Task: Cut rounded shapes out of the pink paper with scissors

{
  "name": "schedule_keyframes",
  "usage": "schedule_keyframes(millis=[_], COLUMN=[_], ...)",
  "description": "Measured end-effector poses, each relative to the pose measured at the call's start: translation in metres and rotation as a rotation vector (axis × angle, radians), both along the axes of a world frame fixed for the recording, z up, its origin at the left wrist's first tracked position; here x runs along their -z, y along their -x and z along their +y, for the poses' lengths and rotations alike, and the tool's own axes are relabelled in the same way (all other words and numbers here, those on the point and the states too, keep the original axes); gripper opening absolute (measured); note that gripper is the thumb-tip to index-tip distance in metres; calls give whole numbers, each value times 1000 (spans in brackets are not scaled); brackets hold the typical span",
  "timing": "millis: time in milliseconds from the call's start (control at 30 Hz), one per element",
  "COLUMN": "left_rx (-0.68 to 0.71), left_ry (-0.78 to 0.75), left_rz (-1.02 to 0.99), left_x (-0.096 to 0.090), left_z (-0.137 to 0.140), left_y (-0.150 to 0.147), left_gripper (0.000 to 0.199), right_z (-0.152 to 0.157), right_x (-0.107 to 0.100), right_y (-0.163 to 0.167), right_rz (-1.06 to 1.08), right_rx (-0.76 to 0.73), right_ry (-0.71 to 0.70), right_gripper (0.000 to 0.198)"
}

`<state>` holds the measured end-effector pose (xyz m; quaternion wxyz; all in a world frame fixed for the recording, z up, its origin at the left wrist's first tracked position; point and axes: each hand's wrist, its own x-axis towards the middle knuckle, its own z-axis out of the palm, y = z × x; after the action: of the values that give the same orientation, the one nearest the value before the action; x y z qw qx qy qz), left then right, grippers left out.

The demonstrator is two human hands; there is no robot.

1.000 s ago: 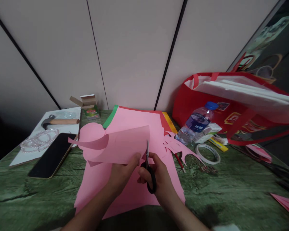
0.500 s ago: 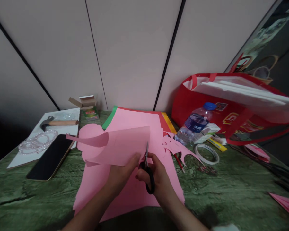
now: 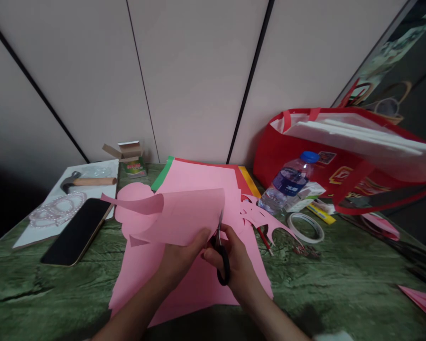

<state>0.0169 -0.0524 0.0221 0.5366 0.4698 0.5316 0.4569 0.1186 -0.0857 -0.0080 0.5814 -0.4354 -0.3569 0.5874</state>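
Note:
My left hand (image 3: 186, 253) is closed on the lower right part of a pink sheet of paper (image 3: 191, 213), its thumb on top. A narrow strip of that sheet curls away to the left. In my right hand (image 3: 232, 255) is a pair of scissors with black handles (image 3: 224, 267), fingers through the loops. The blades point up and away at the sheet's right edge; how far they are apart I cannot make out. Beneath both hands lies a stack of larger pink sheets (image 3: 142, 279). A scalloped pink cutout (image 3: 133, 189) shows behind the strip on the left.
On the left are a phone (image 3: 76, 232), a bead strand (image 3: 57, 210), a hammer (image 3: 92, 181) and an opened small box (image 3: 135, 166). To the right lie paper scraps (image 3: 261, 218), a tape roll (image 3: 305, 228), a water bottle (image 3: 287, 182) and a red bag (image 3: 270, 151).
The held sheet and both hands have shifted slightly to the right. The scissors remain at the sheet's right edge.

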Motion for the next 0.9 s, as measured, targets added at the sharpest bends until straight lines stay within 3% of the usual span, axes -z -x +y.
schedule_keyframes(millis=[367, 667, 900], left_rx=[90, 33, 70], left_ry=[-28, -26, -97], left_rz=[52, 148, 122], left_x=[11, 8, 12], left_z=[4, 5, 7], left_y=[6, 8, 11], left_gripper=[9, 12, 17], right_z=[0, 0, 2], right_x=[-4, 1, 5], right_y=[0, 0, 1], right_rz=[-83, -139, -163], right_rx=[24, 31, 40], right_ry=[45, 34, 36], right_gripper=[48, 46, 47])
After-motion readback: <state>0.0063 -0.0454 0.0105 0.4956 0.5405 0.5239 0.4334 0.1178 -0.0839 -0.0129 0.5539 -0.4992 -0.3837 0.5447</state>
